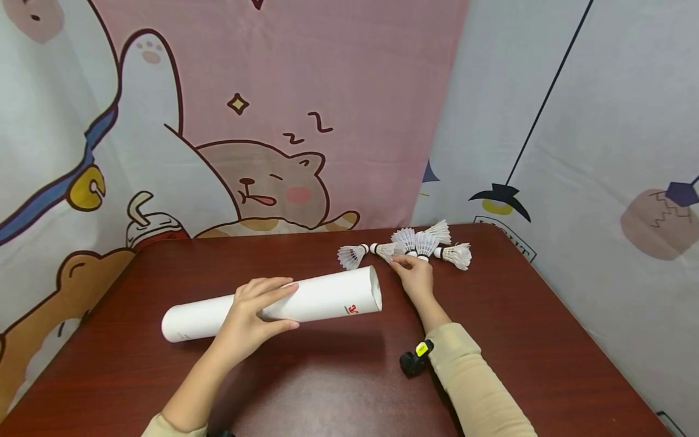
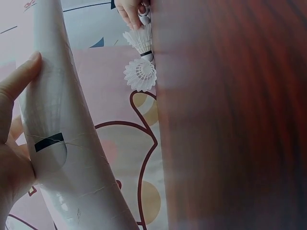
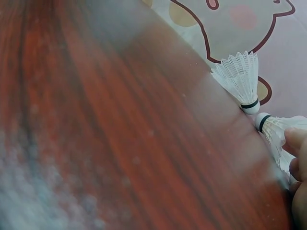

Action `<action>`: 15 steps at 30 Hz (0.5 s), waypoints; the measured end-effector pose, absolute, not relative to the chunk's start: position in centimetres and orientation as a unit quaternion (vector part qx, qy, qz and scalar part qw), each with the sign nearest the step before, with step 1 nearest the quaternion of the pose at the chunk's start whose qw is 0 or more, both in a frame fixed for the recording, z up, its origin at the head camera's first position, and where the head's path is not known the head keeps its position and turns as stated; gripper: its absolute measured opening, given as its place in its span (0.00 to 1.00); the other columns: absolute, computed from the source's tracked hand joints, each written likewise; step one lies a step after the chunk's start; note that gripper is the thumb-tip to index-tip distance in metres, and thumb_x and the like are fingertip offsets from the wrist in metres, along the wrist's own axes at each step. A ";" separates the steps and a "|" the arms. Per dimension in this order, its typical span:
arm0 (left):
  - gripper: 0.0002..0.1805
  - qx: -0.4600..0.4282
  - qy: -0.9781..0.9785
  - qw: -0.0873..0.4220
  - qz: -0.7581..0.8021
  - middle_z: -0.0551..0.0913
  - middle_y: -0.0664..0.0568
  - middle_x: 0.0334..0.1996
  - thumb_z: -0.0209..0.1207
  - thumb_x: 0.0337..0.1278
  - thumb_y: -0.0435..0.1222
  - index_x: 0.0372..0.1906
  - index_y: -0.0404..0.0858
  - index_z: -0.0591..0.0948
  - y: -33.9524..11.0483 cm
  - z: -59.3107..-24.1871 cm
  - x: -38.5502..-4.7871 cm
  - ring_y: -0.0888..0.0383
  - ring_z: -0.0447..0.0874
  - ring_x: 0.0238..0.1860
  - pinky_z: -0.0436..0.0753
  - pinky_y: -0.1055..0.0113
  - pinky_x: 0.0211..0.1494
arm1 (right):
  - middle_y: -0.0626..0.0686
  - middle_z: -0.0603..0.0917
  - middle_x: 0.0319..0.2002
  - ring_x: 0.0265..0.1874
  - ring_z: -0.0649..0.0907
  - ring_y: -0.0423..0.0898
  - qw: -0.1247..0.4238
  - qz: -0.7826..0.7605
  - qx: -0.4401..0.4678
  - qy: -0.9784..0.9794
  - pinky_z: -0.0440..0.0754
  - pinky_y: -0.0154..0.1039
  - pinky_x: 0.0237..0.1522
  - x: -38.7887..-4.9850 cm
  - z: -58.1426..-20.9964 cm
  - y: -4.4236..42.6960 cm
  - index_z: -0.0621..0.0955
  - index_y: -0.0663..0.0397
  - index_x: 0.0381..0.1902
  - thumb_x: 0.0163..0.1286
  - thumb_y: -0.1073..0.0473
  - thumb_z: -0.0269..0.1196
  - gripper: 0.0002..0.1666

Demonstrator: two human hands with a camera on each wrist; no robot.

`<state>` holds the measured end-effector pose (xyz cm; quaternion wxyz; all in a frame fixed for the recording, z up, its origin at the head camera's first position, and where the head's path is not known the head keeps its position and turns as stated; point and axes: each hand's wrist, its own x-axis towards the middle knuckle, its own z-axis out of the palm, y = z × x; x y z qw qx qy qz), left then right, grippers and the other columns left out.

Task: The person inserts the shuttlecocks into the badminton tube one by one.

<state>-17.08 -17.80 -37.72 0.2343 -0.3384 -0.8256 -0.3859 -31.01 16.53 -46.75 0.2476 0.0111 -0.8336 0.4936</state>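
My left hand (image 1: pixel 252 312) grips a long white tube (image 1: pixel 327 296) round its middle, held tilted above the table with its open end to the right. In the left wrist view the thumb and fingers of that hand (image 2: pixel 14 129) lie on the tube (image 2: pixel 72 124). My right hand (image 1: pixel 416 280) is at the group of white shuttlecocks, its fingertips at the skirt of one shuttlecock (image 1: pixel 386 250). The right wrist view has the fingers (image 3: pixel 297 143) against that shuttlecock's feathers (image 3: pixel 278 127); another shuttlecock (image 3: pixel 240 79) lies beside it, corks close together.
More shuttlecocks lie near the back edge of the dark red table (image 1: pixel 327 388): one at the left (image 1: pixel 351 257), one at the right (image 1: pixel 457 255), several bunched between. A cartoon-printed cloth (image 1: pixel 382 121) hangs behind the table. A black device (image 1: pixel 413 362) is at the right wrist.
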 end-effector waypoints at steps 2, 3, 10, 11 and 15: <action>0.36 -0.339 -0.826 0.234 -0.385 0.79 0.55 0.56 0.78 0.31 0.38 0.56 0.44 0.82 -17.8 -37.7 -17.1 0.55 0.71 0.56 0.58 0.48 0.55 | 0.54 0.86 0.27 0.26 0.81 0.43 0.254 0.485 0.011 -0.837 0.73 0.34 0.30 -31.0 -46.8 16.6 0.88 0.59 0.32 0.58 0.64 0.71 0.04; 0.36 -0.339 -0.825 0.235 -0.385 0.79 0.55 0.56 0.78 0.31 0.38 0.56 0.44 0.82 -17.8 -37.8 -17.1 0.54 0.71 0.56 0.58 0.48 0.55 | 0.54 0.86 0.28 0.26 0.81 0.44 0.257 0.481 0.010 -0.838 0.73 0.35 0.29 -31.0 -46.8 16.6 0.88 0.60 0.32 0.58 0.64 0.70 0.04; 0.36 -0.340 -0.825 0.236 -0.384 0.79 0.53 0.55 0.78 0.31 0.38 0.56 0.44 0.82 -17.7 -37.8 -17.2 0.54 0.72 0.55 0.58 0.48 0.55 | 0.56 0.84 0.26 0.25 0.78 0.48 0.289 0.460 0.001 -0.840 0.72 0.40 0.30 -30.8 -46.8 16.7 0.85 0.63 0.30 0.61 0.66 0.67 0.03; 0.36 -0.340 -0.826 0.235 -0.384 0.79 0.52 0.55 0.78 0.31 0.38 0.56 0.44 0.82 -17.7 -37.8 -17.2 0.54 0.71 0.56 0.58 0.48 0.55 | 0.56 0.83 0.25 0.24 0.77 0.49 0.293 0.458 -0.001 -0.839 0.72 0.41 0.30 -30.7 -46.8 16.7 0.85 0.63 0.30 0.61 0.67 0.67 0.03; 0.36 -0.339 -0.827 0.235 -0.381 0.80 0.51 0.54 0.78 0.31 0.38 0.56 0.44 0.82 -17.7 -37.7 -17.1 0.54 0.72 0.55 0.58 0.49 0.54 | 0.56 0.81 0.24 0.25 0.76 0.50 0.297 0.457 -0.004 -0.838 0.71 0.43 0.30 -30.4 -46.7 16.7 0.83 0.63 0.31 0.62 0.67 0.66 0.02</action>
